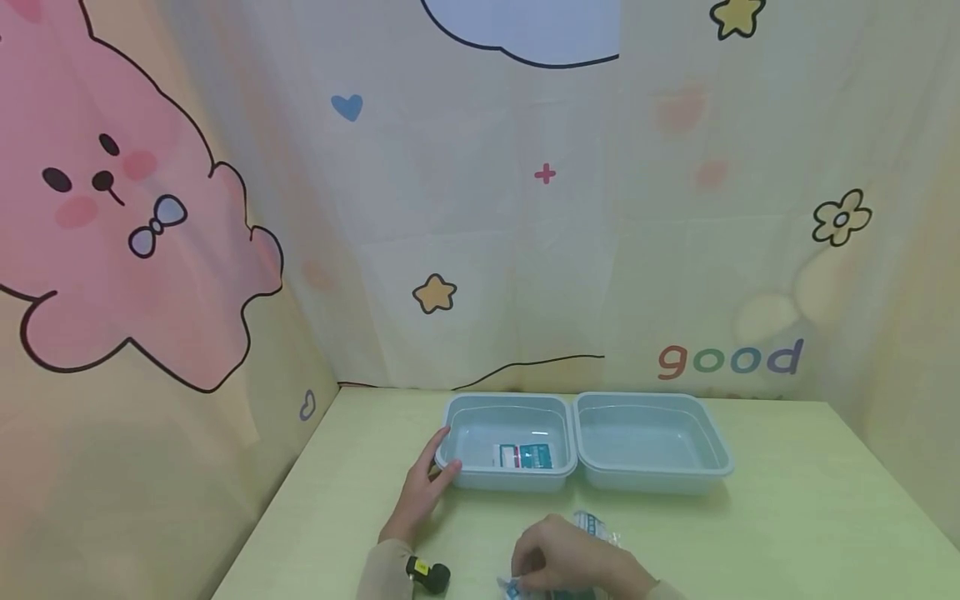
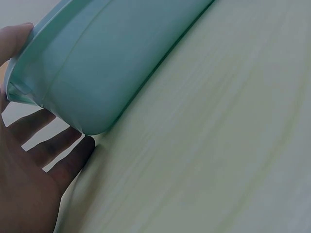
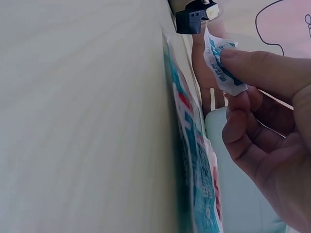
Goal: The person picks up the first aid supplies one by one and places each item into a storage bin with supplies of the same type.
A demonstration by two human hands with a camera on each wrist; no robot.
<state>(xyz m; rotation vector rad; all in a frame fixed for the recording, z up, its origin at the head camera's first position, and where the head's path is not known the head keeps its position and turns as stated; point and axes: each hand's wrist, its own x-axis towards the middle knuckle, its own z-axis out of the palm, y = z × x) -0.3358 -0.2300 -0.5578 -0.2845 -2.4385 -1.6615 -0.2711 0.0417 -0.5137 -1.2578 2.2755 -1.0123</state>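
My left hand [image 1: 422, 493] holds the near left corner of a light blue plastic bin [image 1: 506, 481]. Its thumb [image 2: 17, 39] lies at the rim, while the other fingers [image 2: 73, 162] spread along the bin's outer side. Inside that bin lies a flat packet [image 1: 536, 456] with teal and white print. At the table's near side, my right hand [image 1: 566, 554] pinches a small white packet [image 3: 221, 63] with blue-green print between thumb and fingers. Flat teal and white packets [image 3: 197, 155] lie on the table beneath the right hand, partly hidden by it in the head view.
A second light blue bin [image 1: 660, 482] stands right beside the first, its inside bare. Just beyond the right hand is another clear-wrapped packet [image 1: 590, 523]. A black device with a yellow label [image 1: 428, 575] sits at the left wrist. A printed curtain [image 1: 480, 208] hangs behind the table [image 1: 795, 500].
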